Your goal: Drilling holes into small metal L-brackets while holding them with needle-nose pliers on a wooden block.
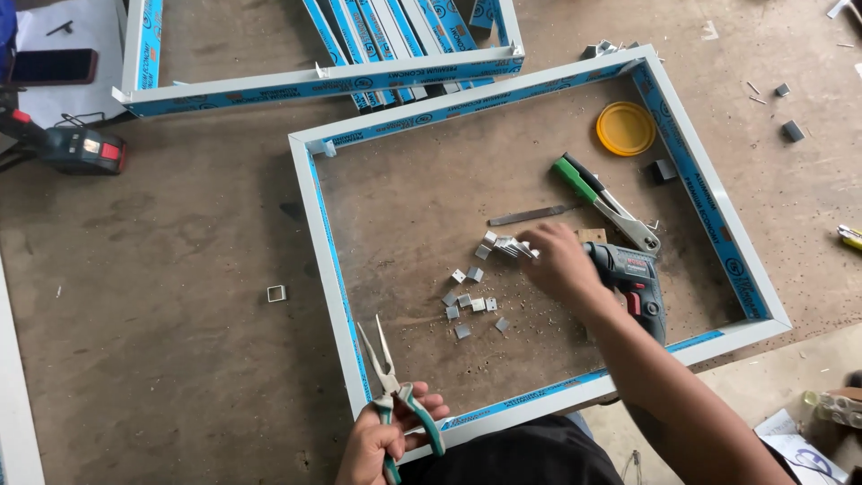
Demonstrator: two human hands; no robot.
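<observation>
A cluster of small metal brackets (pixel 505 245) lies on the floor inside the white aluminium frame (pixel 316 224), and the right hand (pixel 558 260) rests on it with fingers curled over the pieces. More loose brackets (pixel 469 304) lie scattered just below. The left hand (pixel 382 440) grips green-handled long-nose pliers (pixel 388 386), jaws parted, over the frame's near rail. Beside the right wrist lies a cordless drill (pixel 636 280); beyond it a rivet gun (pixel 603 202), a flat file (pixel 530 216) and a yellow lid (pixel 626 128).
</observation>
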